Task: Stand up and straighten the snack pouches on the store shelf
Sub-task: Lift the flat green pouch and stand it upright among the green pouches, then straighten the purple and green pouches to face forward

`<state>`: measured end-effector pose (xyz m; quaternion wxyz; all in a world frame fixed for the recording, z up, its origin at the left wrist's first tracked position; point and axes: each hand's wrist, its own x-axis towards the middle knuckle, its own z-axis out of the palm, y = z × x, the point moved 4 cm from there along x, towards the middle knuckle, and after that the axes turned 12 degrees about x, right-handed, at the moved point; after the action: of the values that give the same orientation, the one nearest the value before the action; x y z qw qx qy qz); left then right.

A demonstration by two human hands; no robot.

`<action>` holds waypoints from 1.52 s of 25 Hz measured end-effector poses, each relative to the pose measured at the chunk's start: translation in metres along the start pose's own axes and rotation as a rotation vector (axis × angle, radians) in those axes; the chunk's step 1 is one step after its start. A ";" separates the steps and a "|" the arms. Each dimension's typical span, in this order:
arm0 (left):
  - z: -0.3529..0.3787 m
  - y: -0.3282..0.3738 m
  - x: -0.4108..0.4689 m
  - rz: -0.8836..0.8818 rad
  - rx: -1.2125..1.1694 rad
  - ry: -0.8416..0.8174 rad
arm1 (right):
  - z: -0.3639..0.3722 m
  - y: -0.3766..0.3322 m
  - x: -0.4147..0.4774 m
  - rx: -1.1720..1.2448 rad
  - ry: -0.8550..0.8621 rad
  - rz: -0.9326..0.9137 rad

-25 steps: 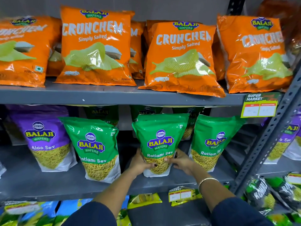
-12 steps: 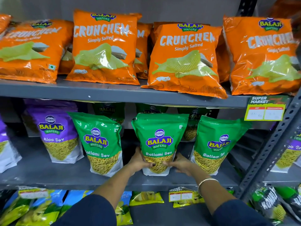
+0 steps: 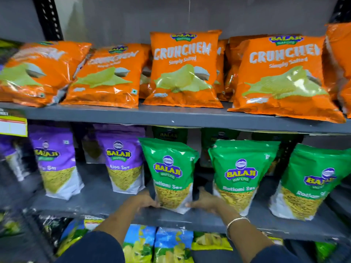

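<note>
Hands first: my left hand (image 3: 143, 203) and my right hand (image 3: 206, 203) press against the 2 lower sides of a green Ratlami Sev pouch (image 3: 171, 175), fingers curled round its bottom corners. It stands upright, low in the frame's centre, on the grey middle shelf (image 3: 106, 204). 2 more green pouches (image 3: 240, 176) stand to its right, purple Aloo Sev pouches (image 3: 122, 162) to its left, orange Crunchem bags (image 3: 183, 70) above.

Motion blur smears the lettering on the two leftmost orange foil crisp bags (image 3: 39, 73), so I cannot read them. The bright green stand-up sev pouch (image 3: 171, 174) covers my left hand's (image 3: 144, 201) and right hand's (image 3: 204, 201) fingertips. The rightmost green pouch (image 3: 313, 183) is cut off by the frame's edge, and the darker green pouches behind (image 3: 170, 132) sit half hidden in shadow.
</note>
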<state>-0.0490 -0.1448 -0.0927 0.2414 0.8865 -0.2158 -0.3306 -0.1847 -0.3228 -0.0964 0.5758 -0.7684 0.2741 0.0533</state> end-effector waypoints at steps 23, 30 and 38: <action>-0.082 -0.072 0.024 0.047 0.029 0.220 | 0.130 -0.096 0.013 -0.137 -0.266 0.313; -0.156 -0.111 0.060 0.220 -0.515 0.326 | 0.180 -0.127 0.113 0.296 0.129 -0.129; -0.164 -0.143 0.046 0.270 -0.501 0.217 | 0.213 -0.135 0.104 0.521 0.128 -0.254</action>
<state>0.1274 -0.0096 -0.0878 0.5161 0.7926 -0.2165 -0.2420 0.0187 -0.1401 -0.0928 0.7373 -0.6247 0.2157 -0.1399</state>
